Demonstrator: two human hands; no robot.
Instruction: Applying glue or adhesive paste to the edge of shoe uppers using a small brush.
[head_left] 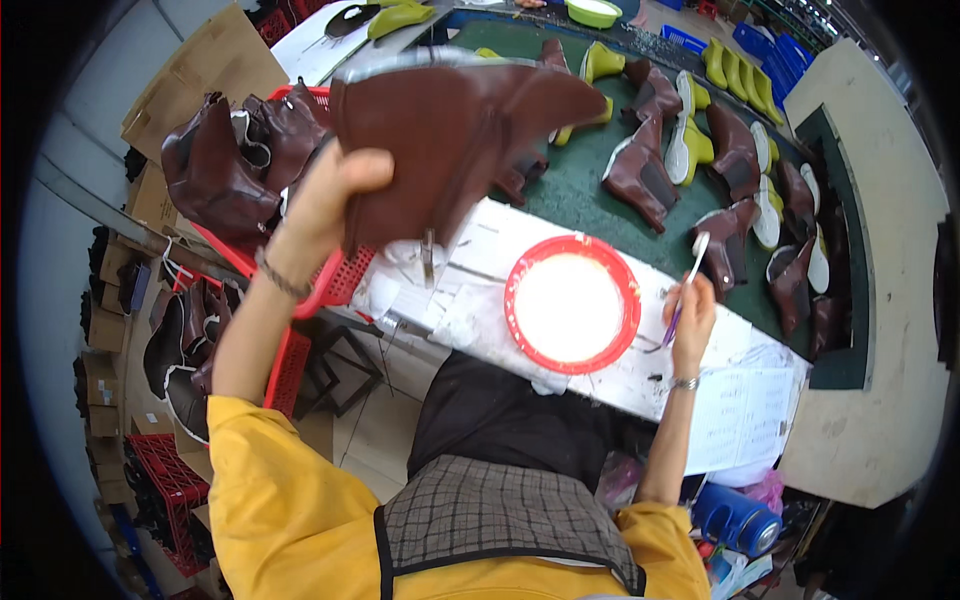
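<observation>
My left hand (345, 195) is raised at the left, its thumb pressed against a dark brown leather boot upper (425, 150) that it grips by the shaft. The boot hangs in the air above the white ledge, toe pointing right, slightly blurred. In my right hand (693, 318) is a toothbrush (692, 272) with a purple handle and a pale head, bristle end up. That hand rests over the ledge, right of a red-rimmed bowl (517, 325) filled with something bright white. More brown boot uppers (640, 175) and yellow-green shoe lasts (690, 150) lie on the green surface beyond.
Brown uppers fill a red basket (345, 280) at the left, with another load of them below it. Printed sheets (735, 410) lie at the ledge's right end, above a blue flask (740, 520). A pale board (880, 300) borders the green belt on the right.
</observation>
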